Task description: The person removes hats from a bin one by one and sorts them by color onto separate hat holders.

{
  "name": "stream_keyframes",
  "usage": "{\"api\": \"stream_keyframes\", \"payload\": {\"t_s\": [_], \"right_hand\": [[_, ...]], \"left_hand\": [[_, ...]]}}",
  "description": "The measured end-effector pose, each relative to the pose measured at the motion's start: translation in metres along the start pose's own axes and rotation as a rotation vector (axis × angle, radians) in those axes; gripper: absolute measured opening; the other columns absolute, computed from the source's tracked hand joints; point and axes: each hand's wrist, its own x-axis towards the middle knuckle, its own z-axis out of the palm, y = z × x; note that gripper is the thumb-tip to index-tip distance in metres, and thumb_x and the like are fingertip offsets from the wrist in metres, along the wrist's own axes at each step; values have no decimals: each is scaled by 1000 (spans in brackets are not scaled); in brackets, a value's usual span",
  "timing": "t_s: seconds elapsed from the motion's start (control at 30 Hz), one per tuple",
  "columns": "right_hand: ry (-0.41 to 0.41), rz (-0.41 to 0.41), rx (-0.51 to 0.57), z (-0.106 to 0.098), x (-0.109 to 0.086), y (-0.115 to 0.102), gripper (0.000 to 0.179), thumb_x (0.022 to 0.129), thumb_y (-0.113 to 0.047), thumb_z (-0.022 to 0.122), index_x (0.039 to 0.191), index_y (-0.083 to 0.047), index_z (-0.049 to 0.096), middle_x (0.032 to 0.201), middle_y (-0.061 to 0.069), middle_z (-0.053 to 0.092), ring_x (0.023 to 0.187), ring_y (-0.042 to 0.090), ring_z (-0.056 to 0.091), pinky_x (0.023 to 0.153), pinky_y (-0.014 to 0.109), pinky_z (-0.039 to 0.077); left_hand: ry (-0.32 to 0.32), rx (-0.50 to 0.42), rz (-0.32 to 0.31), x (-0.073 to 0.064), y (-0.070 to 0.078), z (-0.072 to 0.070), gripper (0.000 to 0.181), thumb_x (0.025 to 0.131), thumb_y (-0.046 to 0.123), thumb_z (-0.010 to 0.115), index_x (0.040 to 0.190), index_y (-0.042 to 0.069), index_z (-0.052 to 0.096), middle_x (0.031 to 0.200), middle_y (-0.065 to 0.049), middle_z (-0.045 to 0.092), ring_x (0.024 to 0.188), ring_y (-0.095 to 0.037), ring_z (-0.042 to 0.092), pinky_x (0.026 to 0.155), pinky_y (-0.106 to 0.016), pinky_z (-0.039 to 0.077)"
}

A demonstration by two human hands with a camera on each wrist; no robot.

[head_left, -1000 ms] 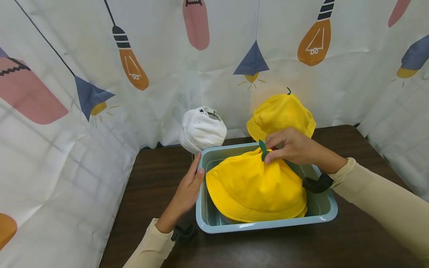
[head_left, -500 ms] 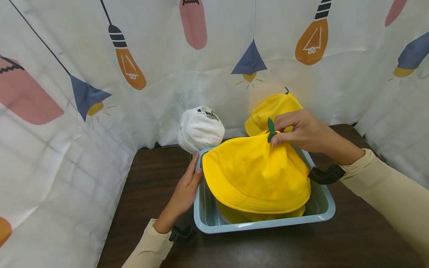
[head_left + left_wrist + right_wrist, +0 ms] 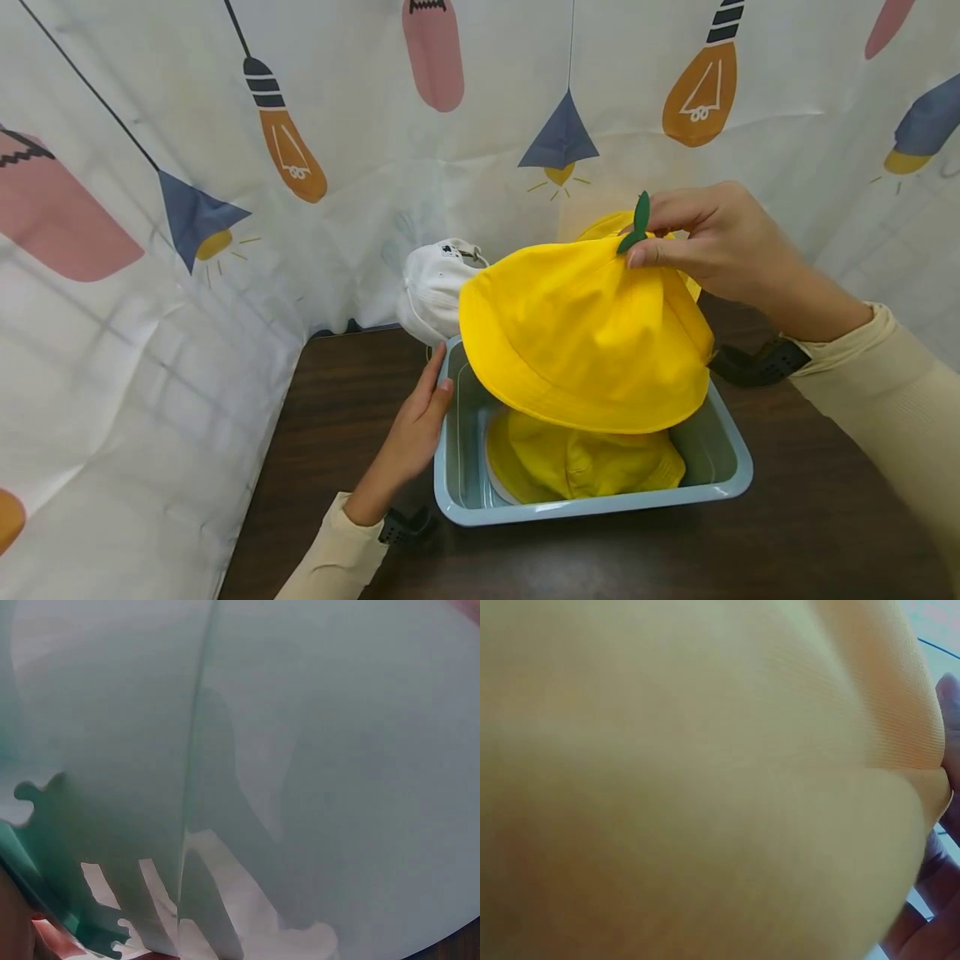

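Observation:
My right hand (image 3: 726,242) pinches a yellow bucket hat (image 3: 577,333) at its crown, beside a green felt leaf (image 3: 637,225). The hat hangs above a light blue plastic basin (image 3: 600,505). Inside the basin lies another yellow hat (image 3: 585,467), partly hidden by the raised one. Against the basin's left rim rests my left hand (image 3: 412,433), its visible finger and thumb fairly straight. The basin's pale wall (image 3: 345,780) fills most of the left wrist view. Yellow hat cloth (image 3: 705,780) covers the right wrist view, with fingers at its right edge.
A white cap (image 3: 431,292) stands behind the basin at the left. Behind the lifted hat, a third yellow hat (image 3: 611,223) is mostly hidden. The dark wooden table (image 3: 345,400) meets a white curtain (image 3: 360,167) with printed lamps.
My right hand has lifted the yellow hat up out of the basin and slightly right, uncovering the yellow hat beneath. My left hand has stayed at the basin's left rim.

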Motion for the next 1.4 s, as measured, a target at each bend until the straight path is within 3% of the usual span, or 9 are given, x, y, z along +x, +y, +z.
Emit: {"api": "stream_keyframes", "payload": {"t_s": [0.27,0.63,0.77,0.9,1.1,1.2,1.4], "right_hand": [[36,-8,-88,-15,13,-4,5,88,-5,78,92,-8,81,79,-5,63,67,10,54,61,12,47],[80,91,-128,-34,21,2,11,90,-9,76,99,-5,81,80,-6,63,67,12,51,61,12,44],[106,141,-89,-42,25,7,15,92,-10,76,103,-1,79,78,-3,63,70,14,51,65,7,46],[126,182,-3,-48,30,14,20,93,-11,75,109,0,78,89,-1,69,75,15,56,73,5,51],[166,237,41,-51,36,28,22,94,-14,74,110,0,76,88,-1,68,75,17,56,70,6,51],[195,258,3,-54,38,34,19,94,-18,74,107,-3,76,84,-2,65,75,16,52,66,7,47],[279,215,-199,-54,45,42,28,94,-26,74,104,0,75,81,-5,54,74,12,47,65,9,43]], "left_hand": [[7,-15,8,-1,1,0,59,113,35,35,166,24,11,172,-6,16,151,-38,33,117,-64,31],[-5,-41,15,-4,1,-1,60,113,35,35,166,23,11,173,-6,14,149,-40,35,115,-64,35],[-9,-43,16,-5,1,-2,60,113,35,35,166,22,10,173,-6,12,152,-39,30,115,-65,32],[-1,-48,30,-4,1,-3,60,113,33,36,166,22,11,173,-6,13,154,-38,27,117,-64,29],[0,-51,27,-6,-1,-3,59,113,32,35,166,23,11,173,-6,13,154,-38,27,116,-63,31],[-3,-60,21,-7,-1,-2,59,113,33,36,166,24,11,173,-5,14,153,-38,29,115,-63,32],[5,-62,22,-7,0,-2,59,113,33,36,166,24,12,172,-5,16,152,-37,32,115,-62,33]]}}
